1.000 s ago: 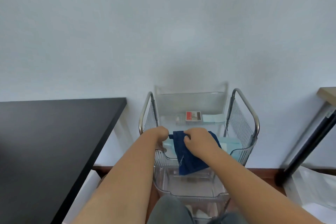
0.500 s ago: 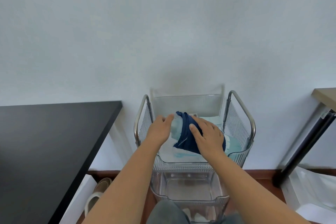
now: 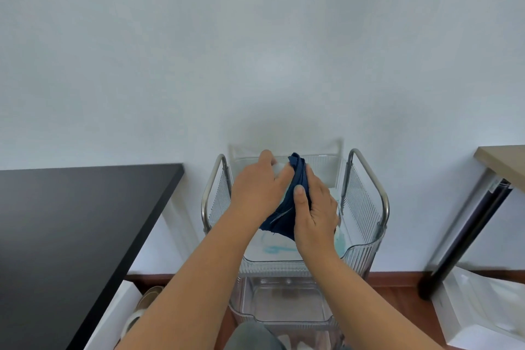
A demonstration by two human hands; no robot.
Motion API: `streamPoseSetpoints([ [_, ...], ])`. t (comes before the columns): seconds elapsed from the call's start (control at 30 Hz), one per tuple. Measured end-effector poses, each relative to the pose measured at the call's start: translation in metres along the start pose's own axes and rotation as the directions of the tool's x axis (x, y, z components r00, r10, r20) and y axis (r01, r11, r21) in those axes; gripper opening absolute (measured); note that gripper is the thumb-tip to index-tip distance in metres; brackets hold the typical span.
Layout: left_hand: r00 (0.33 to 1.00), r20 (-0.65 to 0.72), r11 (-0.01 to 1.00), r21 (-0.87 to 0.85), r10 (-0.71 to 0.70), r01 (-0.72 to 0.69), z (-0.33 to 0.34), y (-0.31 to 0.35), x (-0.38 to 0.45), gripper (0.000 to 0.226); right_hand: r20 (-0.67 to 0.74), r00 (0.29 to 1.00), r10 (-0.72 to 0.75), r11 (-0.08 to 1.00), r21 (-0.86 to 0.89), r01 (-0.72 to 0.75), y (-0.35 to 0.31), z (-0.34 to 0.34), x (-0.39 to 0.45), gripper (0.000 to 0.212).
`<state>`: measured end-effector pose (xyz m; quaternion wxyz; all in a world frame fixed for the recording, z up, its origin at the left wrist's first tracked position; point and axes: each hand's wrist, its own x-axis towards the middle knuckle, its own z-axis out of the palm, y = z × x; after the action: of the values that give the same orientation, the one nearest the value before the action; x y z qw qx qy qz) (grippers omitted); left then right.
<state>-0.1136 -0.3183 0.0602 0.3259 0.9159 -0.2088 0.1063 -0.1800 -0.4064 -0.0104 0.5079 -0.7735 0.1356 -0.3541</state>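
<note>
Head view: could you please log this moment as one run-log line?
left hand: grips pale object | right hand: holds dark blue cloth against it | place: over clear cart top tray

The left hand, the right hand and the dark blue cloth cover nearly all of the pale object; I cannot tell what it is. Most fingertips are hidden behind it. I see a teal mark on the cart top tray, too blurred to identify. The black table is cut off at the left edge and the wooden table at the right. The shoes are partly hidden.
</note>
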Motion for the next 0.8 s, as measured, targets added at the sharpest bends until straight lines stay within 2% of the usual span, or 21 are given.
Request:
streamPoseSetpoints([
  [0.1,0.998,0.029,0.999,0.006,0.053,-0.053,-0.001,0.005,0.003,0.034,0.001,0.997,0.078,0.996,-0.033,-0.078,-0.015,-0.003,0.012,0.051],
  [0.17,0.996,0.042,0.997,0.013,0.082,-0.082,-0.002,0.006,0.006,0.033,0.066,0.992,0.103,0.994,0.012,-0.104,-0.021,-0.008,0.02,0.05],
  [0.27,0.99,0.052,0.991,0.021,0.133,-0.134,-0.003,0.005,0.007,0.033,0.202,0.97,0.136,0.986,0.064,-0.152,-0.024,-0.02,0.034,0.036],
  [0.4,0.972,0.097,0.976,0.012,0.216,-0.218,-0.008,0.004,0.005,0.036,0.438,0.873,0.216,0.945,0.133,-0.3,-0.027,-0.037,0.063,0.029],
  [0.5,0.948,0.151,0.959,-0.002,0.28,-0.283,-0.013,0.004,0.005,0.033,0.548,0.806,0.223,0.918,0.159,-0.363,-0.03,-0.045,0.078,0.025],
  [0.57,0.922,0.198,0.941,0.003,0.332,-0.339,-0.017,0.003,0.006,0.034,0.566,0.789,0.239,0.899,0.178,-0.401,-0.028,-0.048,0.081,0.023],
  [0.67,0.892,0.243,0.916,0.029,0.382,-0.4,-0.021,0.001,0.01,0.04,0.541,0.803,0.251,0.849,0.274,-0.451,-0.023,-0.048,0.078,0.026],
  [0.8,0.905,0.24,0.928,0.037,0.351,-0.37,-0.02,0.004,0.016,0.04,0.485,0.842,0.235,0.803,0.391,-0.45,-0.016,-0.045,0.064,0.028],
])
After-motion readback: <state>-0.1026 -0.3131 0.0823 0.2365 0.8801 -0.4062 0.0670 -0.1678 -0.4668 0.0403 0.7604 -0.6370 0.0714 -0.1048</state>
